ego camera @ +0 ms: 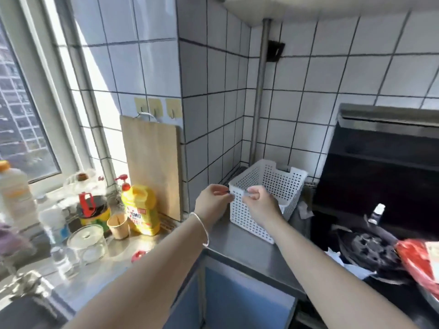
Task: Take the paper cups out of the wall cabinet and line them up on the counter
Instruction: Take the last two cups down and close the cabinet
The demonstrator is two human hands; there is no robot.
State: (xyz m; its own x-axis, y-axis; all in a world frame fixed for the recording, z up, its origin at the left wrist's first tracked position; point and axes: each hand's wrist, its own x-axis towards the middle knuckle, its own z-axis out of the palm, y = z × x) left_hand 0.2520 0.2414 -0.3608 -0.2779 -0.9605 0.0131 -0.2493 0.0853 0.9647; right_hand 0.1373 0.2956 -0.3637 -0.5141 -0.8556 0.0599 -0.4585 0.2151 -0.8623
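Paper cups: I see only one, a brown paper cup (118,226) on the counter (240,243), near the yellow detergent bottle (140,208). It sits well apart from my fingers, at about nine o'clock from them. My left hand (213,201) and right hand (260,205) are curled at the near rim of the white perforated basket (268,198), pinching something small and blurred; what it is, I cannot tell. I judge this a side step, so next comes reaching up at twelve o'clock, where the cabinet is out of view.

Silver bangle (202,227), bare forearms
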